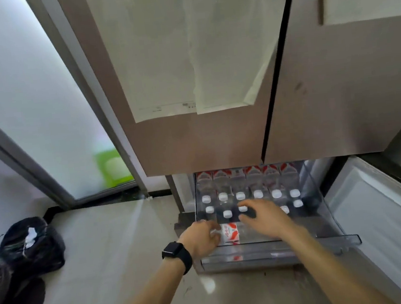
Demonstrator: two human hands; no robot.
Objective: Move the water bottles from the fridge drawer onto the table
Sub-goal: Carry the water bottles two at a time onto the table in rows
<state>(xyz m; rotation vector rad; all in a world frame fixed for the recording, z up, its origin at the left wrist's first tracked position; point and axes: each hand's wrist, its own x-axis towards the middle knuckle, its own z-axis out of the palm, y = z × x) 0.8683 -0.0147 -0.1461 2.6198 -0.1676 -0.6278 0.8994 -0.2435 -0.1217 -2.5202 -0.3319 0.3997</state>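
Beyond the fingers (246, 206) of the right hand (267, 219), white-capped clear plastic water bottles (258, 194) stood tightly packed; short of them, the front of the clear plastic drawer (279, 251) lay mostly free.

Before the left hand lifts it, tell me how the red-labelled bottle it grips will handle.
The bottle looks like its capped neighbours in the fridge drawer, so probably full and heavy for its size. Thin clear plastic may give slightly under the left hand. It seems tipped sideways, so likely to roll if released.
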